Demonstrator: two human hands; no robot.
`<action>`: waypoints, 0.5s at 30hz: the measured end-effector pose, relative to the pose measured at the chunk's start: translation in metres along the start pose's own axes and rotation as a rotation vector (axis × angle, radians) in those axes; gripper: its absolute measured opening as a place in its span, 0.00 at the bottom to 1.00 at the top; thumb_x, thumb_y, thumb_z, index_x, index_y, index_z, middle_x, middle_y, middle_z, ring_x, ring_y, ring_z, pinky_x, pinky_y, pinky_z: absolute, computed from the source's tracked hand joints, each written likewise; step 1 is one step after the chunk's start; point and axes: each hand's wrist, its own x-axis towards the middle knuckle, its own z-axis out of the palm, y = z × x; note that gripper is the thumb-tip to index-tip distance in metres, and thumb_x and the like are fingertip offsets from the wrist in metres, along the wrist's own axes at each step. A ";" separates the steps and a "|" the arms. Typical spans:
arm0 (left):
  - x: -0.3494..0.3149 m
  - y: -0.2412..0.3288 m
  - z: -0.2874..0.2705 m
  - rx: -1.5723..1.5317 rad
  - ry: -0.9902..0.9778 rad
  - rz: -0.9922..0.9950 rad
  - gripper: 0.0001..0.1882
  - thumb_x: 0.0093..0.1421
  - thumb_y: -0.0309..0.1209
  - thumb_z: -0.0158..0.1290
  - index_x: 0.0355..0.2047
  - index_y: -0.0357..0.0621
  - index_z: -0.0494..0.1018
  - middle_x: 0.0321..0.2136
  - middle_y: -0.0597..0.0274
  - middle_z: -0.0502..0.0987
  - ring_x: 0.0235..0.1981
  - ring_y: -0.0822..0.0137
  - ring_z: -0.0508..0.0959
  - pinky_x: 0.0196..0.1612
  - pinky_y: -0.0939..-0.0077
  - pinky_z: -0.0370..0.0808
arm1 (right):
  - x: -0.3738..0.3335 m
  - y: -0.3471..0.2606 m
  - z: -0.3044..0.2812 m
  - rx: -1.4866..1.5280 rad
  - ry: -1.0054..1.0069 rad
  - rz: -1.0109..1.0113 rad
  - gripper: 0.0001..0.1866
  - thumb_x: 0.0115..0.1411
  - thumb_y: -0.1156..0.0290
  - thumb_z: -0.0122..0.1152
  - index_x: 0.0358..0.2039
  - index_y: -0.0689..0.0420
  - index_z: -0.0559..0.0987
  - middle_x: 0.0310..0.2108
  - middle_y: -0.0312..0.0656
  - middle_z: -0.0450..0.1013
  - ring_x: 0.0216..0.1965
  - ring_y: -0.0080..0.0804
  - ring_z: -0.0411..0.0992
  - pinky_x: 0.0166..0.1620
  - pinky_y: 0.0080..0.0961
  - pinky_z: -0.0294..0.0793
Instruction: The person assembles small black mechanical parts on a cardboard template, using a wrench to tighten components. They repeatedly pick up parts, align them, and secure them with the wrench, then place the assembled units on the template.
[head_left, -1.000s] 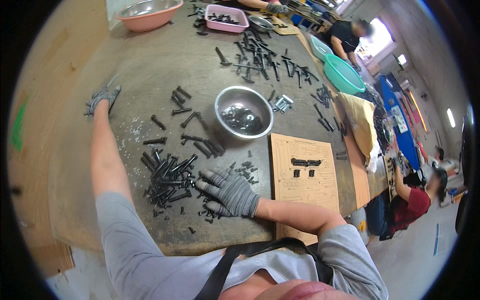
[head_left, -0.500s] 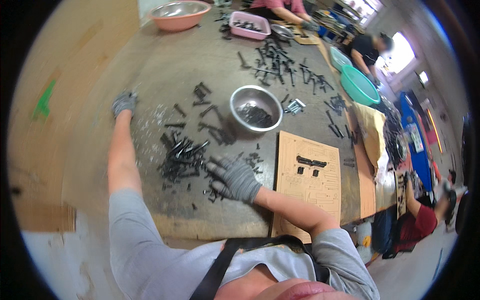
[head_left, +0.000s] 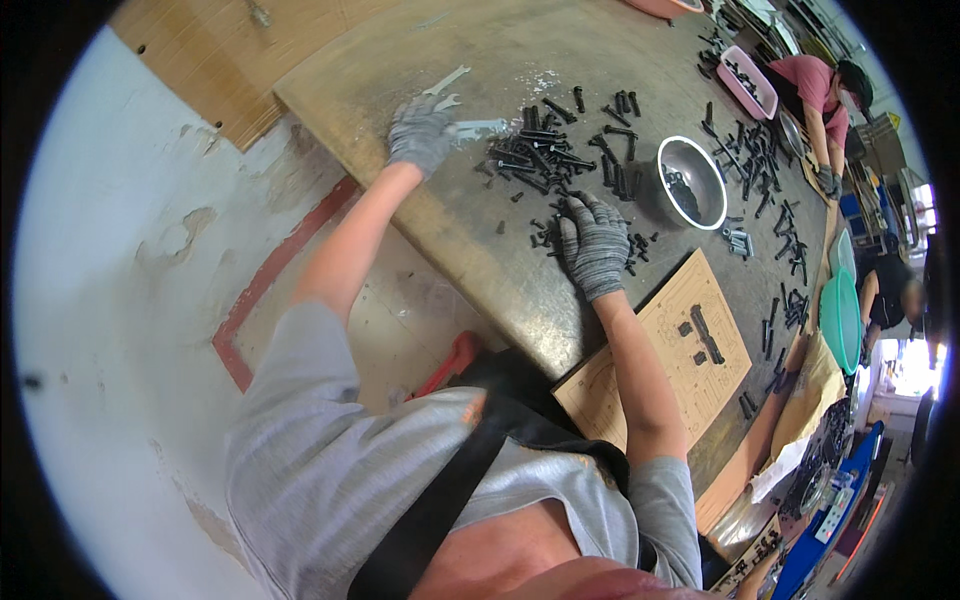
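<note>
My left hand (head_left: 420, 137), in a grey knit glove, is closed at the table's left edge with wrenches (head_left: 447, 82) sticking out beyond the fingers. Beside it is a pale, blurred strip (head_left: 482, 128). My right hand (head_left: 597, 243), gloved alike, rests palm down with fingers apart among small black screws (head_left: 543, 235). Just beyond it is a heap of long black bolts (head_left: 540, 155). A steel bowl (head_left: 708, 172) with dark small parts stands to the right. Under my right forearm is a brown board (head_left: 728, 368) printed with line drawings, with black parts (head_left: 708, 335) on it.
Silver cylinders (head_left: 738, 242) and more black bolts (head_left: 755, 165) are strewn past the bowl. A pink tub (head_left: 765, 92) and a green basin (head_left: 840, 318) stand farther right. A person in pink (head_left: 805, 85) works at the far side. The table edge (head_left: 460, 295) runs close beside me.
My view has swung left, bringing floor and wall into sight. Wrenches now show at my left hand, which had none visible before. The right hand remains by the small screws.
</note>
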 end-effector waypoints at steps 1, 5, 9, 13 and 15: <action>-0.010 -0.007 -0.010 -0.063 0.016 -0.038 0.17 0.58 0.44 0.48 0.43 0.55 0.78 0.53 0.57 0.70 0.54 0.55 0.68 0.58 0.63 0.62 | 0.000 0.001 0.001 -0.002 0.017 -0.007 0.20 0.58 0.56 0.50 0.47 0.53 0.75 0.50 0.46 0.69 0.52 0.47 0.65 0.58 0.43 0.59; -0.027 -0.020 -0.035 -0.333 -0.135 -0.184 0.17 0.56 0.42 0.50 0.40 0.49 0.78 0.43 0.51 0.76 0.45 0.52 0.74 0.49 0.60 0.69 | -0.003 0.005 0.007 -0.032 0.027 -0.001 0.18 0.59 0.57 0.49 0.46 0.51 0.76 0.50 0.44 0.70 0.51 0.45 0.66 0.58 0.43 0.58; -0.007 0.004 -0.035 -0.095 -0.152 0.174 0.17 0.56 0.42 0.49 0.38 0.46 0.78 0.35 0.50 0.77 0.39 0.50 0.76 0.44 0.58 0.70 | -0.006 0.008 0.009 -0.008 0.072 -0.024 0.17 0.58 0.58 0.50 0.45 0.51 0.76 0.48 0.43 0.71 0.51 0.44 0.66 0.58 0.43 0.58; 0.030 0.018 -0.042 0.139 -0.475 0.284 0.20 0.52 0.44 0.53 0.40 0.44 0.78 0.39 0.49 0.77 0.42 0.51 0.77 0.46 0.62 0.73 | -0.007 0.007 0.006 -0.031 0.084 -0.014 0.17 0.57 0.59 0.52 0.45 0.50 0.76 0.49 0.43 0.70 0.51 0.44 0.66 0.58 0.44 0.59; 0.044 0.020 -0.046 0.126 -0.608 0.194 0.21 0.50 0.44 0.54 0.39 0.42 0.78 0.41 0.48 0.77 0.43 0.51 0.77 0.47 0.63 0.73 | -0.006 0.007 0.005 -0.010 0.111 -0.014 0.17 0.57 0.59 0.51 0.44 0.50 0.76 0.48 0.42 0.70 0.52 0.44 0.66 0.59 0.44 0.58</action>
